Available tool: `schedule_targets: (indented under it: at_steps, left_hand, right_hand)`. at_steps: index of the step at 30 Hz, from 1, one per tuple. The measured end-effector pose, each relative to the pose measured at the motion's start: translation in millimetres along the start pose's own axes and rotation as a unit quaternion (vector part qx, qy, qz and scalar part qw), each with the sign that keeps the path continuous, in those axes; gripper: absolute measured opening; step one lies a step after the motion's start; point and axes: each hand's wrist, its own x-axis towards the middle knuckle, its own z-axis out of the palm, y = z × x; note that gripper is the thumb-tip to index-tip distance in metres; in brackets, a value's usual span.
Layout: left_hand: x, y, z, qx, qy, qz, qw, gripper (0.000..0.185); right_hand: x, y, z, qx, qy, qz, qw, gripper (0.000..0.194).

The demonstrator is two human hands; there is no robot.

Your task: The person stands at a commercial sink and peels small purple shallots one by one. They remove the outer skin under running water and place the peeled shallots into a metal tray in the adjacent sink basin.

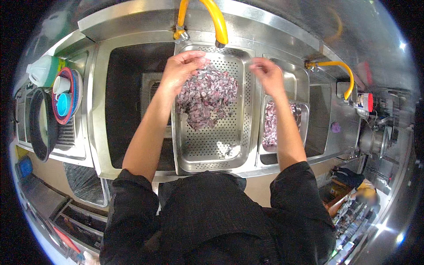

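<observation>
A perforated stainless steel pan lies across the sink before me. Heaped in its upper left part are dark purplish-grey food pieces, perhaps cut seafood. My left hand is over the heap's upper edge, thumb near the fingers; whether a piece is between them cannot be told. My right hand, blurred, hovers right of the pan's rim with bent fingers; its grip is unclear. A yellow faucet reaches over the pan's top with a thin stream of water. A smaller steel pan under my right forearm holds similar pinkish pieces.
Left of the pan is a deep dark sink basin. Further left are stacked bowls with cups, a jug of green liquid and a black round pan. A second yellow faucet stands right. Another person is at lower right.
</observation>
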Motion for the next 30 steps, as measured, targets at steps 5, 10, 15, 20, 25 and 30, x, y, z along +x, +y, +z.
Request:
schedule_targets:
  at_steps: [5,10,15,20,25,30]
  left_hand:
    - [1,-7,35,-0.110,0.050,0.030,0.992,0.029]
    - [-6,5,30,-0.054,0.068,0.068,0.994,0.031]
    - [-6,20,16,0.050,0.043,0.140,0.988,0.024]
    - [-4,26,18,0.073,-0.062,0.200,0.975,0.021]
    - [1,28,18,0.123,-0.064,0.215,0.967,0.019]
    - [5,29,15,0.161,-0.057,0.211,0.962,0.020]
  right_hand:
    - [-13,-98,76,0.135,-0.017,-0.014,0.991,0.022]
    - [-3,-121,74,0.188,-0.037,0.003,0.981,0.018]
    - [2,-119,57,0.258,-0.093,-0.002,0.962,0.014]
    - [5,-113,56,0.272,-0.105,-0.018,0.956,0.014]
    - [7,-113,54,0.237,-0.089,-0.012,0.967,0.012]
    - [7,-115,55,0.263,-0.032,-0.042,0.963,0.009]
